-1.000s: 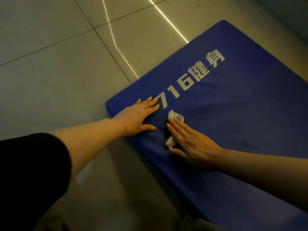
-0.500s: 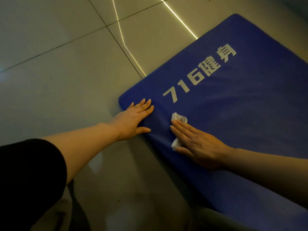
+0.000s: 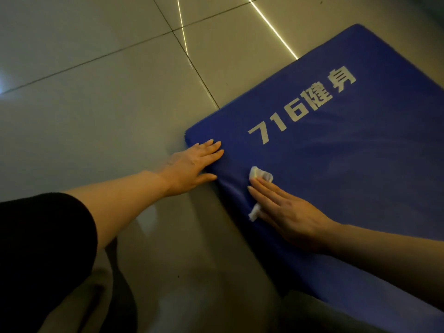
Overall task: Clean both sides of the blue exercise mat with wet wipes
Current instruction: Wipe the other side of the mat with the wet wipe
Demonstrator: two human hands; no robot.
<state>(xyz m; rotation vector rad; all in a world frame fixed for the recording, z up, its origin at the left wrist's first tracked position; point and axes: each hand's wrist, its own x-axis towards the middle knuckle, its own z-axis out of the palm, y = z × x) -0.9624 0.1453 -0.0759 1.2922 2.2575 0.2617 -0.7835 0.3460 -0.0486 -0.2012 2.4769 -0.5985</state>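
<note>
Mat-bracing: your left hand [image 3: 192, 164] lies flat, fingers together, steadying the padded blue exercise mat [image 3: 348, 164] mid-frame; right hand [image 3: 286, 210], fingers straight, presses the crumpled white wet wipe [image 3: 260, 175].

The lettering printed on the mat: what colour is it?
White lettering, on the blue mat; seen in the head view.

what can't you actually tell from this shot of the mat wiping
- Underside of the blue mat: head view, it faces the floor, so its state is unknown.
- The mat's right and lower ends: cut off by the frame edge.
- Most of the wet wipe: covered by the right hand; only two bits show.
- Whether the mat is wet or clean: light is too dim.
- The left hand palm: hidden by its own back.
</note>
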